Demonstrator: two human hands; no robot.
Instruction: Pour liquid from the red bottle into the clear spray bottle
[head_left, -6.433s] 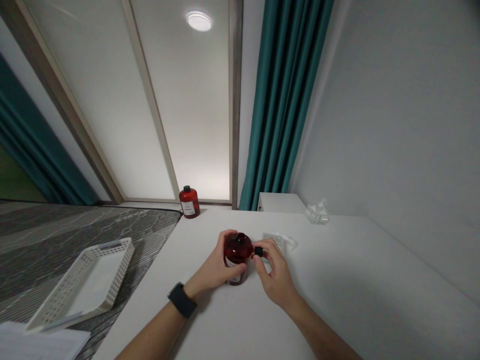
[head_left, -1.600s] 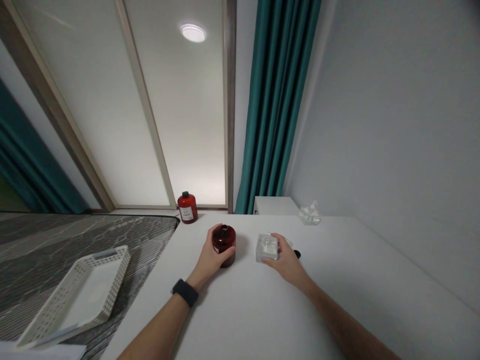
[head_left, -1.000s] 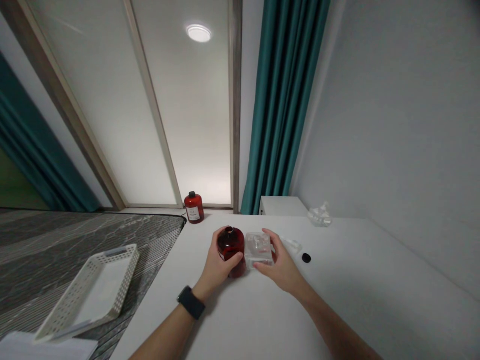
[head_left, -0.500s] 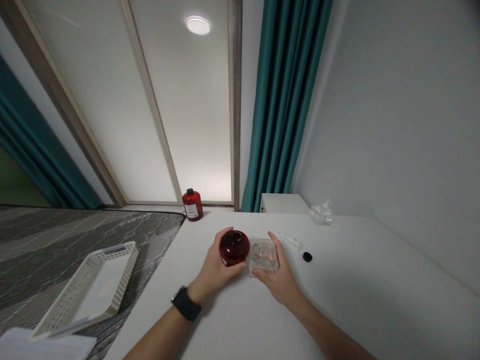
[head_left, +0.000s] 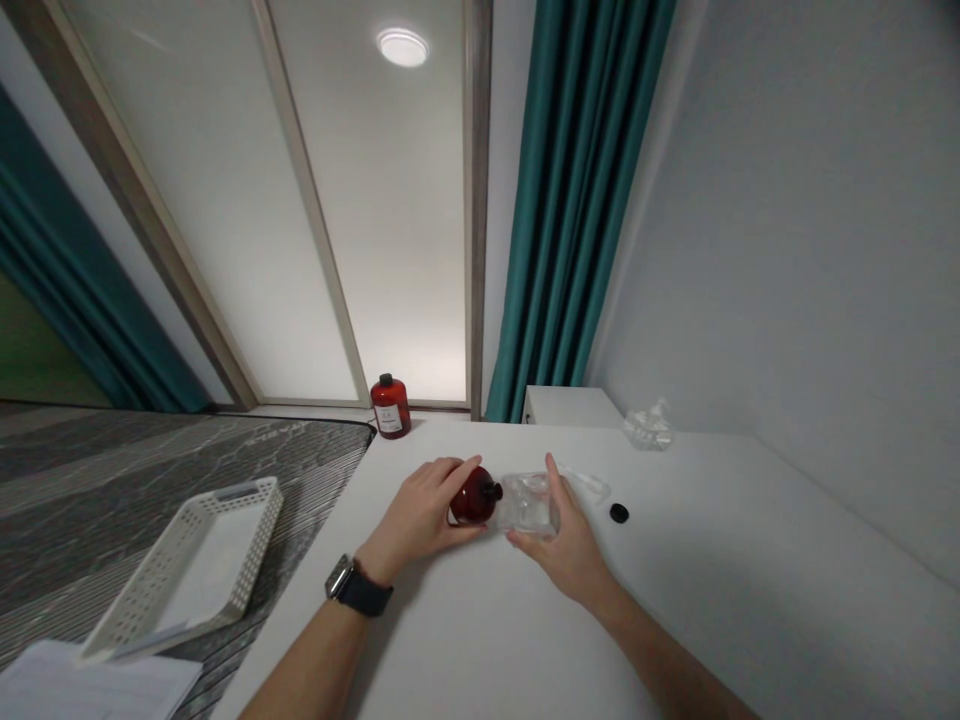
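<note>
Tipped over toward the right since half a second ago, the dark red bottle (head_left: 471,497) now points its narrow, uncapped neck at the clear square container (head_left: 526,502). My left hand (head_left: 420,508) is wrapped around the bottle's body, while my right hand (head_left: 564,545) grips the container by its right side, thumb near and fingers far. Both sit around the middle of the white desk (head_left: 480,640). The bottle looks glossy and see-through, its mouth just beside the container's left rim; I can't tell how much liquid either holds. Right of the right hand lie a round black cap (head_left: 619,513) and a strip of clear plastic (head_left: 592,486). At the desk's far left corner stands a capped red bottle (head_left: 390,410) with a white label; crumpled clear plastic (head_left: 649,428) rests by the far edge, toward the right. Beyond the left edge, a white perforated basket (head_left: 253,550) shows its pale bottom.
</note>
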